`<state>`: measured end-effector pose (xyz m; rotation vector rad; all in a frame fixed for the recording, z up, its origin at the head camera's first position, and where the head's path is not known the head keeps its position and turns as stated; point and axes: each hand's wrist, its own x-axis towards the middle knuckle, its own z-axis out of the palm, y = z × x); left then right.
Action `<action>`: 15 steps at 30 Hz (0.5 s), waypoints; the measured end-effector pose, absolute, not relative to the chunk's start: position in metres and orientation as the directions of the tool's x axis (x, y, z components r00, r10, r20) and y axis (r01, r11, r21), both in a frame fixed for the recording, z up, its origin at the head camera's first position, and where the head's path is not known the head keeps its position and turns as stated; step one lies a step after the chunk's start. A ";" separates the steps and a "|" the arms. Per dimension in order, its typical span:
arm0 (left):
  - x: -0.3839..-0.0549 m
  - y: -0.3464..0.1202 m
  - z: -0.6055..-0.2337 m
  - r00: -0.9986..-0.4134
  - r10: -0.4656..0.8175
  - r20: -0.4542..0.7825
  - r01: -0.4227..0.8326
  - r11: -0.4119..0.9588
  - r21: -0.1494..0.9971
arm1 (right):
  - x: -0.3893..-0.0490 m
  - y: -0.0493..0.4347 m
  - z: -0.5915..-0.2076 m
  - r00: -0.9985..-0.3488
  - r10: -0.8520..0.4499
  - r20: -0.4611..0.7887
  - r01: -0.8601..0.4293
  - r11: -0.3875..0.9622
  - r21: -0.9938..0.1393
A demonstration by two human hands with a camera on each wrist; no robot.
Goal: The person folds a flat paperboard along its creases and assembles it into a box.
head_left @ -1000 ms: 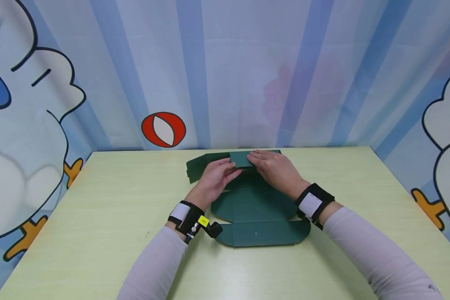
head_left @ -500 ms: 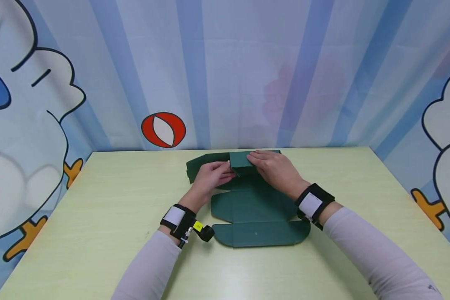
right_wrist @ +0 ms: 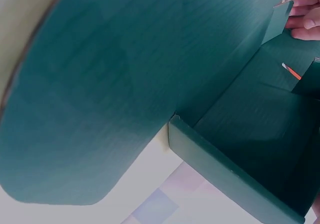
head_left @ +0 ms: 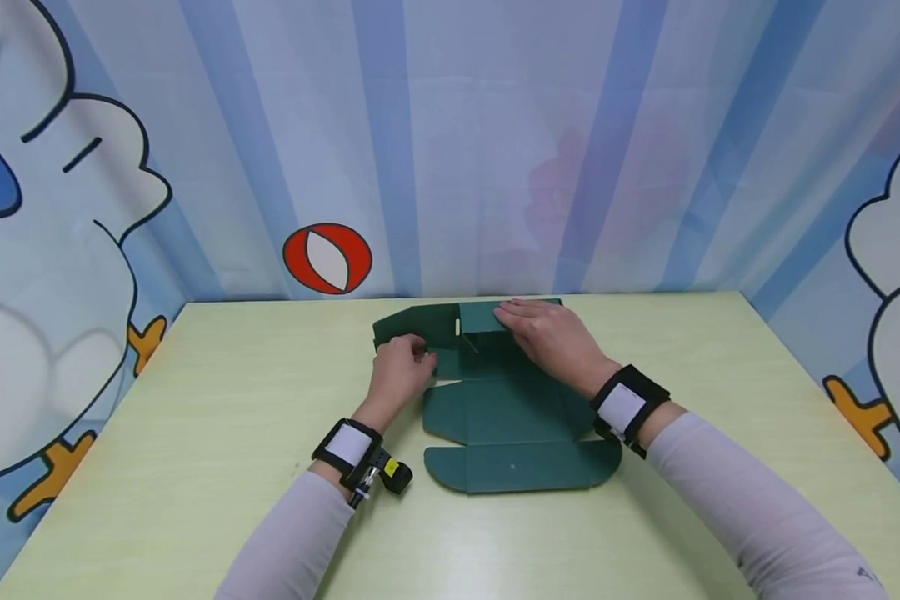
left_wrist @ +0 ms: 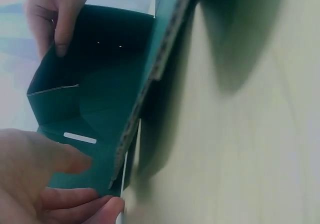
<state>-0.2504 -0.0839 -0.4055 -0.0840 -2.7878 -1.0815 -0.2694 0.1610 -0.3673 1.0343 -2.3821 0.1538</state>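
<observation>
A dark green cardboard box (head_left: pixel 517 408), partly folded, lies with its back wall raised and its front panels spread toward me. My right hand (head_left: pixel 555 340) grips the folded-over back wall; in the left wrist view its thumb (left_wrist: pixel 64 31) lies along the inner side. At the box's left end is my left hand (head_left: pixel 401 371), fingers loosely bent beside the side flap (head_left: pixel 447 364). Thumb and fingers stand apart in the left wrist view. A narrow slot (left_wrist: pixel 80 138) shows in the wall's left extension. The right wrist view has the left fingers (right_wrist: pixel 302 21) behind a small upright flap.
The box rests on a pale wooden table (head_left: pixel 232 467), near its back edge. Behind stands a blue striped curtain (head_left: pixel 480 167) with cartoon prints. A rounded front panel (head_left: pixel 525 468) lies nearest to me. Both wrists wear black straps.
My left hand has left the folded inner flap and moved left and toward me to the box's left end, uncovering the slot. My right hand has stayed in place.
</observation>
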 end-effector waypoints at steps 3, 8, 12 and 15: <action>-0.250 -0.082 -0.407 -0.984 -0.006 0.176 0.113 0.746 0.657 | -0.270 0.161 -0.367 -0.562 -0.647 0.516 -0.707 0.699 0.107; -0.252 -0.079 -0.409 -0.984 -0.002 0.179 0.120 0.732 0.671 | -0.270 0.161 -0.368 -0.556 -0.649 0.520 -0.708 0.697 0.113; -0.252 -0.077 -0.410 -0.986 0.002 0.165 0.115 0.721 0.683 | -0.270 0.162 -0.368 -0.549 -0.653 0.521 -0.714 0.691 0.114; -0.251 -0.076 -0.411 -0.986 -0.003 0.167 0.115 0.712 0.693 | -0.270 0.162 -0.369 -0.550 -0.654 0.519 -0.714 0.691 0.112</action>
